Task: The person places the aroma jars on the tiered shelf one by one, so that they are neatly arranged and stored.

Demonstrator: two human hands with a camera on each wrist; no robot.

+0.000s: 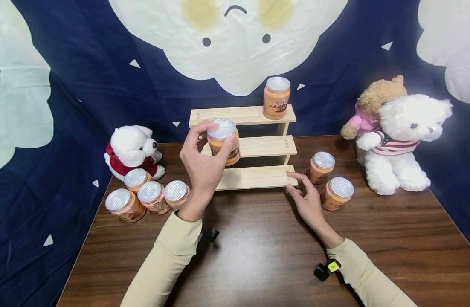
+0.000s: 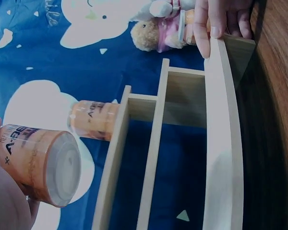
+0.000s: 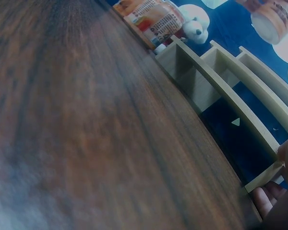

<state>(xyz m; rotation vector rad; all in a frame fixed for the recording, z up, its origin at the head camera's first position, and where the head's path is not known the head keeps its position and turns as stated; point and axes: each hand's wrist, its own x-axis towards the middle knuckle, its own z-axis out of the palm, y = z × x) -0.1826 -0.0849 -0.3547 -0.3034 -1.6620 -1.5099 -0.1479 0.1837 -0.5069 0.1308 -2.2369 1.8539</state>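
My left hand (image 1: pixel 204 164) grips an orange can with a silver lid (image 1: pixel 224 140) and holds it in the air in front of the middle step of a three-step wooden shelf (image 1: pixel 254 177). The left wrist view shows that can (image 2: pixel 41 163) beside the shelf (image 2: pixel 221 143). Another orange can (image 1: pixel 276 97) stands on the top step. My right hand (image 1: pixel 306 198) lies open, its fingertips (image 2: pixel 204 36) touching the right end of the bottom step. Two cans (image 1: pixel 321 167) (image 1: pixel 336 192) stand just right of that hand.
Several more cans (image 1: pixel 152 197) stand grouped at the left of the brown wooden table (image 1: pixel 258 256). A small white plush bear (image 1: pixel 133 149) sits behind them. A large white bear (image 1: pixel 405 140) and a brown bear (image 1: pixel 377 100) sit at the right. A dark blue cloth hangs behind.
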